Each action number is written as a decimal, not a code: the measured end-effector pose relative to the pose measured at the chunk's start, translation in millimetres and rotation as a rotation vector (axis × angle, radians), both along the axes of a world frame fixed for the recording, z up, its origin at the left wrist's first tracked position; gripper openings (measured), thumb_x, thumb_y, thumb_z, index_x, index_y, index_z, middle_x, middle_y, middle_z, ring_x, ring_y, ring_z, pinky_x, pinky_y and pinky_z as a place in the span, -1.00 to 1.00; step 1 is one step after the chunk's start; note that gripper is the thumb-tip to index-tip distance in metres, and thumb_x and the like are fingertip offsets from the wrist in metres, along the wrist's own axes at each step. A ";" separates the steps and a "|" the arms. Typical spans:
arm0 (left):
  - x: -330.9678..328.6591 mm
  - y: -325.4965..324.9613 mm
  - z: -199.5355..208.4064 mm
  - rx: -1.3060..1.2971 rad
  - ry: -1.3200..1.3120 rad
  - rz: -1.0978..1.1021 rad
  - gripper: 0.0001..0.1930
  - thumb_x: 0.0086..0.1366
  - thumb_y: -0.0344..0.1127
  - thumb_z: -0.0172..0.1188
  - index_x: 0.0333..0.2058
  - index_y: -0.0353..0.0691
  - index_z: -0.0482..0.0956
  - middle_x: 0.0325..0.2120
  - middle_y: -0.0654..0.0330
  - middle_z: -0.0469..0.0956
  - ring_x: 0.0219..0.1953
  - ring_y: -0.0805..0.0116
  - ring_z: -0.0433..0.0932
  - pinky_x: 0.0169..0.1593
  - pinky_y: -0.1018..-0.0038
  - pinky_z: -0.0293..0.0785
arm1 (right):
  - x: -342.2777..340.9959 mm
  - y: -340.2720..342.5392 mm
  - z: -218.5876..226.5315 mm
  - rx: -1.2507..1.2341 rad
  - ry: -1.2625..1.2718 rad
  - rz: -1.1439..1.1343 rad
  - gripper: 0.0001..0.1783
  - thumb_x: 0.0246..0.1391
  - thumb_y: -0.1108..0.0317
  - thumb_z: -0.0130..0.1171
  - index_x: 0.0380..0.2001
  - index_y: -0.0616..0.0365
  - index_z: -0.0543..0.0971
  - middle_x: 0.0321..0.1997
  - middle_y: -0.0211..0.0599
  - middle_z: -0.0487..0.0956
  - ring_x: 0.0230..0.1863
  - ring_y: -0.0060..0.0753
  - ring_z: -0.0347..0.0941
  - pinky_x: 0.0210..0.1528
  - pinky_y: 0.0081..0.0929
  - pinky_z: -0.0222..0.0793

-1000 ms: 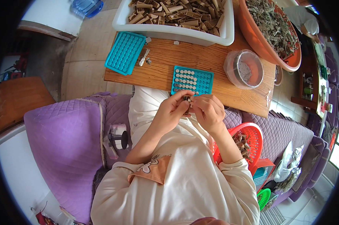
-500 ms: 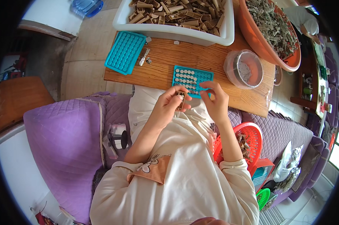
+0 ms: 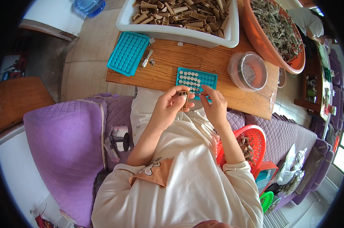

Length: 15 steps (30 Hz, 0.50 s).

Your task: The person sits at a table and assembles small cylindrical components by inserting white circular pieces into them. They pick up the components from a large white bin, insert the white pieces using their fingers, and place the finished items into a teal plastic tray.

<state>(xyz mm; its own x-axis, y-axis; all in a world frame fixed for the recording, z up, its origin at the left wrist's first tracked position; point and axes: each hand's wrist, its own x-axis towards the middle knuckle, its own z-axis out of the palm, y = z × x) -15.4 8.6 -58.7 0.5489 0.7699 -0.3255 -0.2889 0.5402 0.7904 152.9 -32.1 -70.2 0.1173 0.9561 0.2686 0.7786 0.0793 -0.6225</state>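
My left hand is closed around a small brown trough-shaped piece, held upright above my lap with the thumb against its pale inside. Just to its right, my right hand has thumb and forefinger curled toward each other. Whatever lies between those fingertips is too small to make out. Behind both hands a teal tray rests at the table's near edge, partly covered by my fingers. Small round whitish discs fill rows on its left side; the cells on its right show teal.
On the wooden table stand stacked teal trays, a white tub of brown pieces and a clear-lined container. An orange basin of dried plant matter leans far right. A red basket sits beside my right arm.
My right hand has shifted slightly left and down, closer to the brown piece, and its fingers have drawn in. The left hand keeps its hold almost unmoved.
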 end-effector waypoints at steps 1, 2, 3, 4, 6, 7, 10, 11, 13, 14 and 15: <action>0.7 -1.4 0.1 0.033 -0.004 -0.013 -0.73 0.22 -0.33 -0.07 -0.11 -0.29 0.31 -0.26 0.09 0.46 -0.34 0.43 0.51 -0.30 0.60 0.44 | -2.4 -1.1 4.4 0.057 0.086 -0.020 -0.76 -0.24 0.55 0.15 -0.39 0.16 0.45 -0.51 -0.28 0.49 -0.48 -0.31 0.43 -0.46 -0.49 0.36; 1.4 -2.6 0.3 0.065 -0.007 -0.026 -0.72 0.22 -0.33 -0.07 -0.11 -0.29 0.31 -0.26 0.09 0.45 -0.33 0.44 0.50 -0.29 0.60 0.43 | -6.5 -2.0 10.3 0.128 0.092 -0.019 -0.75 -0.26 0.56 0.16 -0.39 0.17 0.45 -0.52 -0.28 0.50 -0.51 -0.32 0.44 -0.48 -0.51 0.36; 1.6 -4.7 0.5 0.036 -0.048 -0.043 -0.72 0.21 -0.35 -0.05 -0.11 -0.29 0.31 -0.27 0.14 0.45 -0.29 0.46 0.48 -0.26 0.60 0.42 | -12.2 -4.0 16.6 0.199 0.098 -0.019 -0.74 -0.27 0.57 0.17 -0.39 0.17 0.45 -0.52 -0.27 0.50 -0.53 -0.33 0.44 -0.50 -0.53 0.36; 2.0 -7.1 1.3 0.057 -0.031 -0.053 -0.72 0.21 -0.36 -0.05 -0.10 -0.29 0.31 -0.28 0.16 0.45 -0.30 0.47 0.48 -0.26 0.60 0.42 | -16.8 -6.1 22.4 0.270 0.105 -0.019 -0.73 -0.29 0.58 0.19 -0.39 0.18 0.44 -0.53 -0.26 0.50 -0.55 -0.35 0.45 -0.53 -0.55 0.35; 3.0 -11.1 5.7 0.100 0.003 -0.075 -0.73 0.21 -0.39 -0.06 -0.10 -0.30 0.30 -0.30 0.21 0.45 -0.30 0.50 0.47 -0.25 0.60 0.42 | -21.8 -10.9 27.9 0.310 0.004 0.030 -0.72 -0.31 0.60 0.21 -0.41 0.20 0.43 -0.51 -0.26 0.52 -0.57 -0.37 0.46 -0.56 -0.58 0.36; 2.8 -12.5 9.0 0.101 0.001 -0.088 -0.73 0.21 -0.44 -0.07 -0.09 -0.30 0.30 -0.32 0.25 0.44 -0.32 0.55 0.44 -0.25 0.61 0.42 | -23.8 -13.6 28.1 0.320 0.002 0.047 -0.72 -0.31 0.62 0.21 -0.42 0.22 0.42 -0.51 -0.24 0.52 -0.54 -0.36 0.47 -0.52 -0.58 0.38; 4.9 -15.6 10.4 0.137 0.037 -0.074 -0.73 0.20 -0.48 -0.09 -0.10 -0.32 0.30 -0.35 0.23 0.47 -0.36 0.57 0.46 -0.30 0.64 0.40 | -24.9 -14.1 27.9 0.331 0.011 0.087 -0.73 -0.30 0.63 0.21 -0.46 0.21 0.40 -0.50 -0.23 0.52 -0.51 -0.34 0.48 -0.49 -0.55 0.41; 4.1 -15.8 11.1 0.159 0.084 -0.093 -0.74 0.20 -0.48 -0.09 -0.10 -0.32 0.30 -0.36 0.23 0.46 -0.36 0.57 0.45 -0.30 0.64 0.41 | -23.8 -14.8 27.4 0.317 0.017 0.104 -0.74 -0.30 0.63 0.21 -0.46 0.21 0.40 -0.50 -0.24 0.52 -0.51 -0.34 0.48 -0.48 -0.55 0.41; 3.1 -15.6 13.8 0.203 0.174 -0.135 -0.74 0.22 -0.47 -0.10 -0.10 -0.33 0.31 -0.38 0.25 0.45 -0.37 0.56 0.43 -0.28 0.63 0.41 | -21.3 -15.3 28.9 0.281 0.034 0.142 -0.74 -0.30 0.62 0.21 -0.46 0.21 0.40 -0.50 -0.24 0.52 -0.49 -0.34 0.48 -0.47 -0.54 0.40; 2.8 -16.3 15.4 0.231 0.242 -0.151 -0.74 0.21 -0.48 -0.10 -0.10 -0.33 0.31 -0.40 0.24 0.46 -0.38 0.56 0.43 -0.28 0.63 0.40 | -20.4 -14.7 32.0 0.258 0.046 0.163 -0.74 -0.31 0.62 0.21 -0.46 0.20 0.40 -0.50 -0.25 0.52 -0.48 -0.34 0.48 -0.46 -0.54 0.40; 3.0 -17.2 17.4 0.261 0.309 -0.169 -0.74 0.21 -0.49 -0.10 -0.10 -0.32 0.31 -0.43 0.23 0.46 -0.39 0.56 0.43 -0.29 0.64 0.40 | -19.1 -14.6 34.0 0.236 0.056 0.183 -0.74 -0.31 0.62 0.21 -0.46 0.20 0.41 -0.50 -0.25 0.52 -0.48 -0.33 0.48 -0.46 -0.54 0.40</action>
<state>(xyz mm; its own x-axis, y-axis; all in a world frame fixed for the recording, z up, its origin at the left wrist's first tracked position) -12.5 -8.6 -41.3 0.5816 0.7558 -0.3008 0.0581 0.3303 0.9421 133.7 -46.7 -36.2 -0.0299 0.8747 0.4838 0.7031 0.3624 -0.6118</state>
